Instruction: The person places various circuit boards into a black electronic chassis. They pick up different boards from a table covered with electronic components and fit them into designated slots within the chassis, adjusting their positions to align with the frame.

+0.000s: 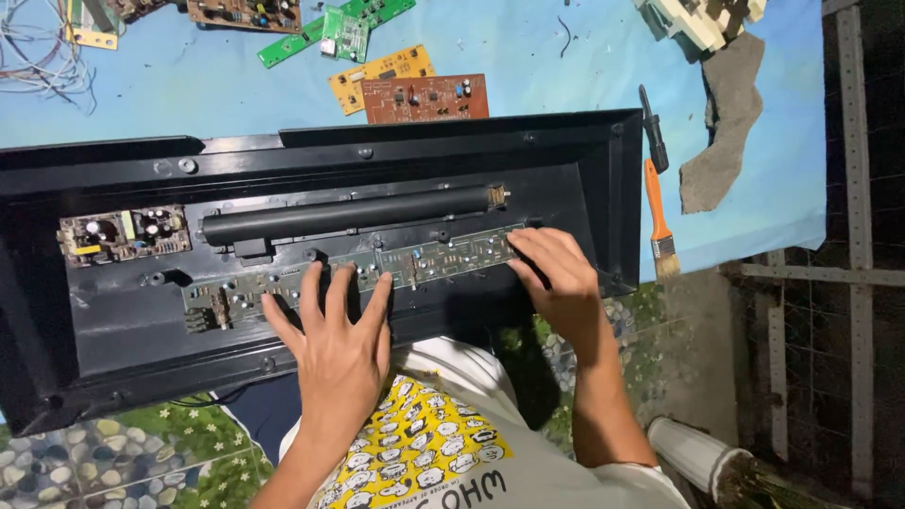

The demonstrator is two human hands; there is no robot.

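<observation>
The left end of one long black plastic casing is cut off by the frame. One long green circuit board is pressed inside it under both hands: the left hand is laid flat, fingers spread, the right hand flat at the board's right end; nothing is gripped. Beyond the fingertips, one black cylinder is seen. Right of the right hand, one orange-handled brush is laid on the blue desk.
</observation>
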